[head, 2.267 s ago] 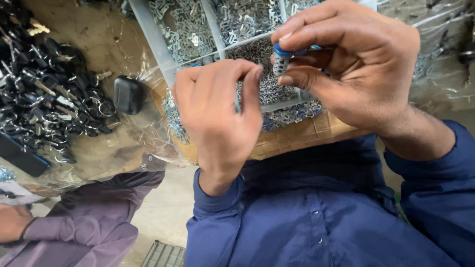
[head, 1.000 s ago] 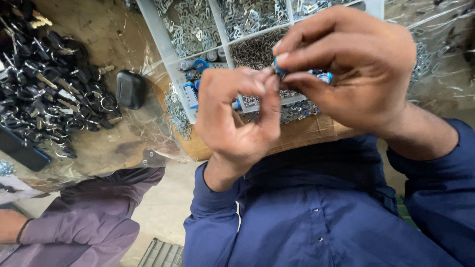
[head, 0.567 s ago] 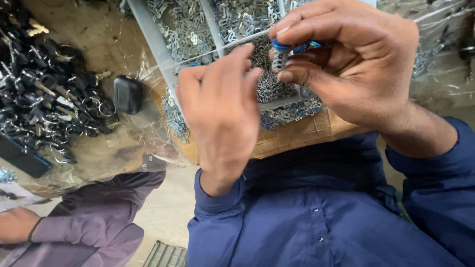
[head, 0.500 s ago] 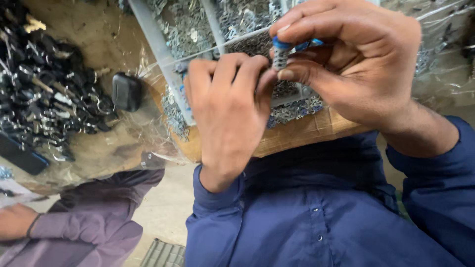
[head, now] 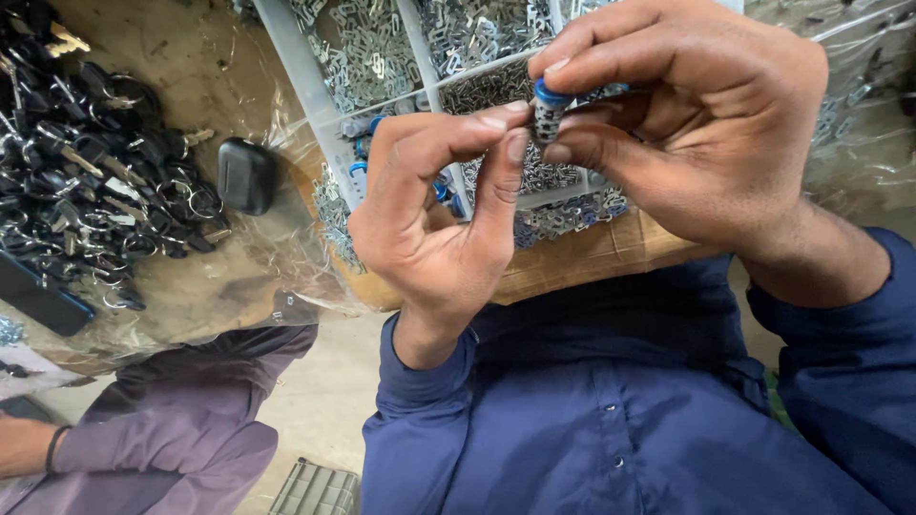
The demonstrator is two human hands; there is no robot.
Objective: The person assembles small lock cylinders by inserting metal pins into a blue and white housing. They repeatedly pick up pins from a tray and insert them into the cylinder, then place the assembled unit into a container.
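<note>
One small cylinder [head: 549,114], metal-coloured with a blue cap, is pinched between thumb and forefinger of the right hand [head: 701,124], so this grip is clamped on it, above the near edge of the tabletop [head: 592,262]. The left hand [head: 434,224] is raised just beside it, with the fingertips [head: 515,148] bent together and touching the side of the cylinder; whether a small piece is held between them cannot be told, because the view is too poor there. The work on this cylinder is judged to be in the middle: the part is in hand and is being fitted or adjusted, and it is not yet laid down.

Two hands of the worker are counted, and one cylinder in them. Behind the hands a white compartment tray [head: 305,86] is seen, with at least four compartments, each filled with very many small silver metal pieces; a few more blue-capped parts [head: 361,143], perhaps four, lie in one compartment. Further to the left, one black case [head: 245,175] and one large heap of dark keys and rings [head: 86,181] are lying under clear plastic sheet. At the lower left, one other person's sleeve [head: 205,420] is visible.
</note>
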